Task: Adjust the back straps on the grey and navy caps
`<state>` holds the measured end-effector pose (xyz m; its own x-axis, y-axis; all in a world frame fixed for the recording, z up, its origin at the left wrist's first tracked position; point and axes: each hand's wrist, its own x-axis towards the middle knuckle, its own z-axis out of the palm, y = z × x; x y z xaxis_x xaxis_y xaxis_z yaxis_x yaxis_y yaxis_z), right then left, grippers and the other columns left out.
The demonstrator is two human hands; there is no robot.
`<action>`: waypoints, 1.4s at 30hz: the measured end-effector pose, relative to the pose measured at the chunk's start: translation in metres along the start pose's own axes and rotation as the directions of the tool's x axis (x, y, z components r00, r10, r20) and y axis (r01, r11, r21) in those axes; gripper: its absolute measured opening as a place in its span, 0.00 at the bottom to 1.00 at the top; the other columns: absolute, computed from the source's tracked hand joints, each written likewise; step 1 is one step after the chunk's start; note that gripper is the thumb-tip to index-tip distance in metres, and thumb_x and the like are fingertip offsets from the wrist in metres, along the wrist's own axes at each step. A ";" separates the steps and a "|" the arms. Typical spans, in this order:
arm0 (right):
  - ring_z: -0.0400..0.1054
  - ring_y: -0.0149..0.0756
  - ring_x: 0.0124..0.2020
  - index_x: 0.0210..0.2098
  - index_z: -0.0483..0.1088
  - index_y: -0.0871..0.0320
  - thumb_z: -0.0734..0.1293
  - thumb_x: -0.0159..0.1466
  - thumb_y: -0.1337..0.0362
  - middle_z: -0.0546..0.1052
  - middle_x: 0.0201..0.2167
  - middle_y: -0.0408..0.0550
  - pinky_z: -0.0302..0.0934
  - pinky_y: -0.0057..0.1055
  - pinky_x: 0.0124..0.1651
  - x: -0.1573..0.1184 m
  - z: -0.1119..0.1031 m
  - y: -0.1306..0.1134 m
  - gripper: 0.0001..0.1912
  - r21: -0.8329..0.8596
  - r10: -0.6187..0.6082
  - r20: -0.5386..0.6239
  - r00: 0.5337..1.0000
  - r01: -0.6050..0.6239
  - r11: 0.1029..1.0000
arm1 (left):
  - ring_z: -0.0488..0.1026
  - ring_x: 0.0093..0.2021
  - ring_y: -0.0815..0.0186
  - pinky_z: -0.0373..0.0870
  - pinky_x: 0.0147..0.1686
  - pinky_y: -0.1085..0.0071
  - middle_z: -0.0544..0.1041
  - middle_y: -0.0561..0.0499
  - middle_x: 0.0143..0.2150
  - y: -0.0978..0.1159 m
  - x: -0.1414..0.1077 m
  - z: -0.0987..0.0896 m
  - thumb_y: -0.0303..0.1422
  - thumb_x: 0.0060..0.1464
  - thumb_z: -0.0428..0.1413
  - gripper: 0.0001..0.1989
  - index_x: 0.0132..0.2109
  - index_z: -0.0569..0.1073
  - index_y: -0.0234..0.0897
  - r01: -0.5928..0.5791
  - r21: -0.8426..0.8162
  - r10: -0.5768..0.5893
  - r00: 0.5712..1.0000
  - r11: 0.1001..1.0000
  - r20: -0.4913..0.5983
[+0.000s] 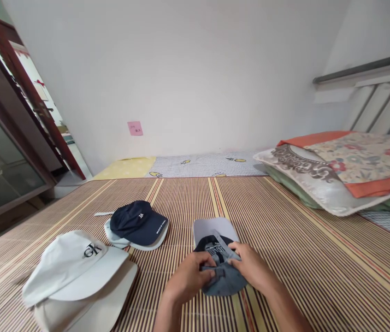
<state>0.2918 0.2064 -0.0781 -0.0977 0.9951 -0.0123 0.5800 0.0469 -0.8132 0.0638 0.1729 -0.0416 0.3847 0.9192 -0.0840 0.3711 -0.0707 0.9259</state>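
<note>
A grey-blue cap [227, 282] lies on the striped bamboo mat [177, 198], its pale brim pointing away from me and its dark inside showing. My left hand [192, 275] pinches the cap's near left edge between thumb and fingers. On the right side, my right hand [248, 263] holds the cap's strap [223, 244] between thumb and fingertips. To the left, a navy cap [131, 221] rests on a light blue cap [112, 236]. Nearer me, a white cap [73, 263] with black letters is stacked on a beige cap [77, 316].
Pillows [314, 184] with a floral, orange-edged cover [371, 159] lie at the right, by a headboard [385, 103]. A checked sheet [198, 164] shows along the white wall. A glass-fronted cabinet [1, 157] and an open doorway stand at the left.
</note>
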 end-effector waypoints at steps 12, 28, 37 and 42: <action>0.77 0.41 0.42 0.45 0.77 0.57 0.78 0.61 0.54 0.83 0.37 0.48 0.68 0.36 0.50 -0.016 -0.032 -0.022 0.18 0.844 -0.135 0.043 0.990 0.036 0.536 | 0.61 0.28 0.72 0.56 0.30 0.74 0.70 0.55 0.29 0.002 -0.005 -0.018 0.47 0.54 0.69 0.20 0.40 0.77 0.34 -0.122 -0.544 0.132 0.991 0.830 -0.022; 0.67 0.25 0.22 0.41 0.76 0.58 0.71 0.71 0.49 0.76 0.26 0.40 0.60 0.24 0.29 -0.037 -0.045 -0.060 0.17 0.647 -0.315 0.126 0.941 0.163 0.745 | 0.59 0.25 0.73 0.54 0.27 0.75 0.68 0.56 0.27 -0.005 -0.003 -0.010 0.45 0.52 0.72 0.19 0.35 0.76 0.35 -0.110 -0.661 0.125 0.992 0.742 -0.024; 0.55 0.20 0.15 0.42 0.74 0.58 0.68 0.70 0.44 0.78 0.26 0.42 0.43 0.24 0.19 -0.037 -0.039 -0.067 0.21 0.555 -0.294 0.217 0.931 0.130 0.822 | 0.61 0.26 0.73 0.56 0.27 0.75 0.70 0.55 0.29 -0.008 0.001 -0.002 0.44 0.54 0.71 0.18 0.36 0.77 0.35 -0.130 -0.676 0.158 0.987 0.726 -0.020; 0.54 0.20 0.15 0.39 0.73 0.58 0.71 0.67 0.44 0.77 0.26 0.41 0.43 0.24 0.18 -0.035 -0.036 -0.067 0.21 0.539 -0.254 0.235 0.938 0.092 0.837 | 0.59 0.25 0.74 0.54 0.26 0.75 0.68 0.56 0.28 -0.007 0.002 -0.002 0.45 0.55 0.70 0.18 0.36 0.75 0.35 -0.109 -0.673 0.154 0.988 0.732 0.008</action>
<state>0.2850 0.1714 -0.0024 -0.4290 0.9014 0.0585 0.0411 0.0841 -0.9956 0.0600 0.1757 -0.0480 0.4439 0.8943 0.0569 -0.3388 0.1087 0.9346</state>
